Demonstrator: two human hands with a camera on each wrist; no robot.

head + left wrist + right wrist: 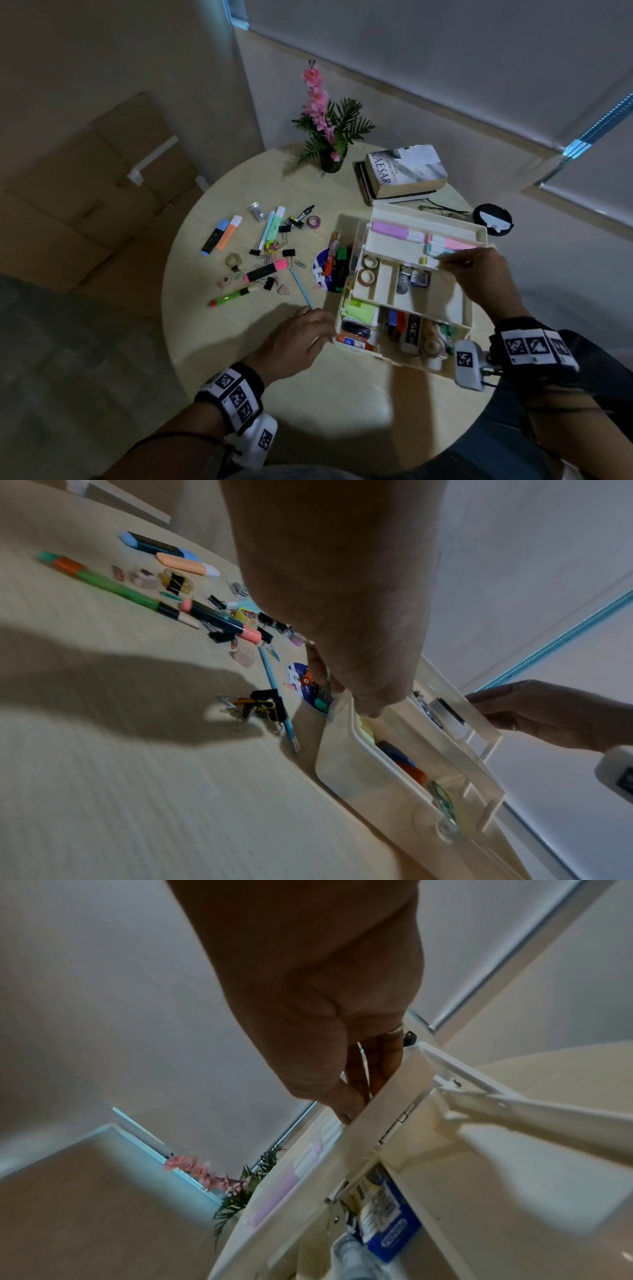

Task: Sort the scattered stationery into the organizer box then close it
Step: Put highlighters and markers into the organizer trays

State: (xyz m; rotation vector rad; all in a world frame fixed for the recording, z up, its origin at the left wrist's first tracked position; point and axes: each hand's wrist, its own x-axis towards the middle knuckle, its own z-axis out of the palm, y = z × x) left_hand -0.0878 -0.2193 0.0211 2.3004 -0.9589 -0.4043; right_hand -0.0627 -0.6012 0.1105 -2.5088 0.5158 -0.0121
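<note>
Roughly half done: organizer box (459,310) sits open on the desk (212,335) with trays partly filled, right hand (479,274) pinching a marker into the top tray, left hand (294,339) relaxed, bracing its corner; many highlighters (222,234), clips still scattered, lid unclosed.

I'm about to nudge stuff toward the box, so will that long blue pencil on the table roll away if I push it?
The blue pencil looks slim and round, so it would probably roll if pushed sideways. It seems stiff and light, so it should slide lengthwise toward the organizer box.
</note>
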